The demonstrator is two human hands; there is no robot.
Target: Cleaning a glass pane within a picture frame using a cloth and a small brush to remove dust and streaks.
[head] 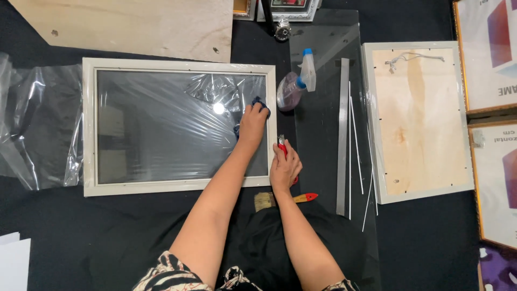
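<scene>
Left hand (pixel 253 123): fingers closed on a dark blue cloth (pixel 260 102), pressed flat on the glass near the right rail of the white frame (pixel 177 66).
Right hand (pixel 284 168): fingers gripping a red cutter (pixel 281 146), braced on the frame's right edge to steady it.
Nearby: spray bottle (pixel 295 86) and brush (pixel 285 199) lying within reach.

Glossy glass (pixel 161 129) in matt frame (pixel 177 65)

The right hand (pixel 285 168) hides most of the red tool (pixel 282 146).

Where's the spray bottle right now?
In the head view, the spray bottle lies just right of the white picture frame, on the glass sheet's left edge.
</scene>
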